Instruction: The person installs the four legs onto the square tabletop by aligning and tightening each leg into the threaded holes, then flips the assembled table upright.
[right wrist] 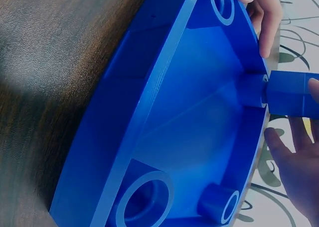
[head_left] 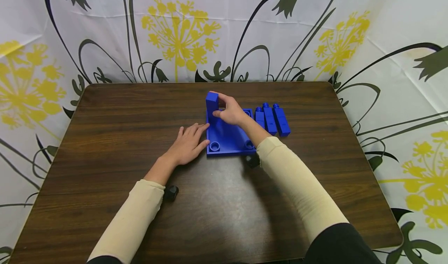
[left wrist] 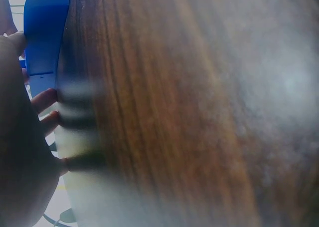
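Note:
A blue square panel (head_left: 229,136) with raised rims and round corner sockets lies on the table. My right hand (head_left: 230,110) pinches a blue square leg (head_left: 212,102) between thumb and fingers, standing upright at the far-left corner. In the right wrist view, the lower end of the leg (right wrist: 286,93) meets the corner socket (right wrist: 252,90). My left hand (head_left: 187,145) rests at the left side of the panel, fingers spread and fairly straight, with fingertips right at its edge. The near-left socket (head_left: 214,146) is bare.
Three more blue legs (head_left: 269,120) with round studded ends lie side by side just right of the panel. The dark wooden tabletop (head_left: 133,116) surrounds everything, backed by a flower-printed cloth (head_left: 224,34). A black wrist device (head_left: 171,193) sits by my left sleeve.

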`<action>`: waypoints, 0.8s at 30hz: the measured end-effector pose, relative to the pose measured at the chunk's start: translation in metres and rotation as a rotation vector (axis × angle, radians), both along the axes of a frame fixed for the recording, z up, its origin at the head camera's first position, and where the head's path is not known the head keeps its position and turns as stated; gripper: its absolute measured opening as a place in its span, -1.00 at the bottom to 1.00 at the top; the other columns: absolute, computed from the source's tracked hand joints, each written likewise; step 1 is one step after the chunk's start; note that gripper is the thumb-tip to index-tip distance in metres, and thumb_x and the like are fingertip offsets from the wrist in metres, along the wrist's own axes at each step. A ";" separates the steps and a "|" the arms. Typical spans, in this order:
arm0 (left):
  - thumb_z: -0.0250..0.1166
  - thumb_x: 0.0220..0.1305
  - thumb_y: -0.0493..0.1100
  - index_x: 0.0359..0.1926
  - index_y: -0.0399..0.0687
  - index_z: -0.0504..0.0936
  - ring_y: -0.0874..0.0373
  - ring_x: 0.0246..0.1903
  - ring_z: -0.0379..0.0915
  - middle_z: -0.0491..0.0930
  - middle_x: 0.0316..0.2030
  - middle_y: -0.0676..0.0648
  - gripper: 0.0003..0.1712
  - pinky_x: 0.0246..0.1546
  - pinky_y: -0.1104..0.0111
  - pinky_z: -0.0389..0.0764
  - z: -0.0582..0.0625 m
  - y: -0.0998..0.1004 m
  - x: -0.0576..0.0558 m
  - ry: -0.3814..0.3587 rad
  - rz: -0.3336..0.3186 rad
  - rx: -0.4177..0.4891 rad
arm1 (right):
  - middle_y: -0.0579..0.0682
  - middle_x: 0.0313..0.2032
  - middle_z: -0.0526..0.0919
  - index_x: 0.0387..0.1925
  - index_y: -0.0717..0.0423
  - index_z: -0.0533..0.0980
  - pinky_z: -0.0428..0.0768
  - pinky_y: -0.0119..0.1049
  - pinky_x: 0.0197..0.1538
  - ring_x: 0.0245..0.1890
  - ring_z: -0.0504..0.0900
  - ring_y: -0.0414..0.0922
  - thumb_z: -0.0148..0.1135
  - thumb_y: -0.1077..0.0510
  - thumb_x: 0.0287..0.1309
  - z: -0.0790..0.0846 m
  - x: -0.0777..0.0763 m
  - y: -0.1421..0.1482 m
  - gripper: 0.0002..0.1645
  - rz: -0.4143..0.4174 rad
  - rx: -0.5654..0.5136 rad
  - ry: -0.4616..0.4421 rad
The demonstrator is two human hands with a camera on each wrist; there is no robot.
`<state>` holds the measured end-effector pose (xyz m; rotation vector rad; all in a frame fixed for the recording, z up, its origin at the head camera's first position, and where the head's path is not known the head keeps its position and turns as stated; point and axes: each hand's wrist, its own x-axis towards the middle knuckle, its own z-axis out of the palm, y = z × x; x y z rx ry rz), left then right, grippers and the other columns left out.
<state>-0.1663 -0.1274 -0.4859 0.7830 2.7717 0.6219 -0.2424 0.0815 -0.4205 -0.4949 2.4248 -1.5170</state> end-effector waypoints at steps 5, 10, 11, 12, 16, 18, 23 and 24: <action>-0.24 0.50 0.32 0.56 0.18 -0.08 -0.11 0.48 -0.21 0.04 0.48 -0.15 -0.25 0.33 -0.25 -0.30 0.001 0.000 0.001 0.000 -0.003 0.001 | 0.18 0.17 0.55 0.34 0.21 0.35 0.42 -0.11 0.24 0.20 0.50 0.07 0.33 0.36 0.15 0.001 0.001 0.001 -0.29 -0.012 0.041 -0.015; -0.21 0.51 0.29 0.56 0.17 -0.07 -0.12 0.48 -0.20 0.04 0.47 -0.15 -0.26 0.33 -0.27 -0.29 0.001 -0.001 0.001 0.000 -0.004 0.007 | 0.13 0.10 0.60 0.30 0.18 0.40 0.46 -0.13 0.19 0.17 0.53 0.05 0.41 0.24 0.13 0.001 0.002 0.002 -0.31 -0.042 0.092 -0.007; -0.20 0.51 0.28 0.56 0.17 -0.06 -0.12 0.48 -0.20 0.05 0.47 -0.15 -0.26 0.33 -0.27 -0.29 0.001 -0.001 0.001 0.000 -0.004 0.007 | 0.12 0.09 0.60 0.30 0.17 0.40 0.46 -0.15 0.19 0.16 0.53 0.04 0.41 0.22 0.13 0.001 0.001 0.002 -0.31 -0.048 0.098 -0.008; -0.20 0.51 0.28 0.56 0.17 -0.06 -0.12 0.48 -0.20 0.05 0.47 -0.15 -0.26 0.33 -0.27 -0.29 0.001 -0.001 0.001 0.001 -0.003 0.007 | 0.12 0.08 0.60 0.29 0.17 0.40 0.45 -0.15 0.19 0.17 0.53 0.04 0.42 0.21 0.13 0.001 0.001 0.002 -0.31 -0.051 0.104 -0.009; -0.19 0.51 0.28 0.56 0.16 -0.06 -0.12 0.48 -0.20 0.05 0.47 -0.15 -0.26 0.33 -0.27 -0.29 0.001 -0.001 0.000 0.002 -0.003 0.004 | 0.10 0.11 0.58 0.32 0.14 0.38 0.43 -0.13 0.21 0.19 0.50 0.03 0.43 0.18 0.12 0.001 0.001 0.002 -0.26 -0.056 0.124 -0.012; -0.18 0.51 0.27 0.56 0.15 -0.05 -0.13 0.48 -0.20 0.05 0.47 -0.16 -0.26 0.32 -0.27 -0.29 0.001 0.000 0.000 0.003 -0.003 0.004 | 0.10 0.15 0.56 0.35 0.13 0.34 0.41 -0.11 0.23 0.21 0.48 0.04 0.45 0.17 0.11 0.002 0.001 0.002 -0.21 -0.053 0.130 -0.008; -0.16 0.51 0.26 0.56 0.16 -0.05 -0.13 0.48 -0.19 0.06 0.47 -0.16 -0.27 0.32 -0.27 -0.29 0.001 0.000 0.000 0.006 -0.001 0.006 | 0.12 0.20 0.52 0.41 0.14 0.26 0.37 -0.07 0.27 0.25 0.44 0.05 0.44 0.19 0.11 0.002 0.001 0.003 -0.13 -0.037 0.134 0.005; -0.17 0.51 0.27 0.56 0.17 -0.05 -0.13 0.48 -0.19 0.06 0.47 -0.16 -0.27 0.33 -0.27 -0.29 0.001 0.000 0.000 0.005 -0.001 0.005 | 0.13 0.19 0.52 0.41 0.15 0.27 0.37 -0.06 0.27 0.24 0.44 0.05 0.43 0.19 0.11 0.002 0.000 0.002 -0.14 -0.032 0.131 0.007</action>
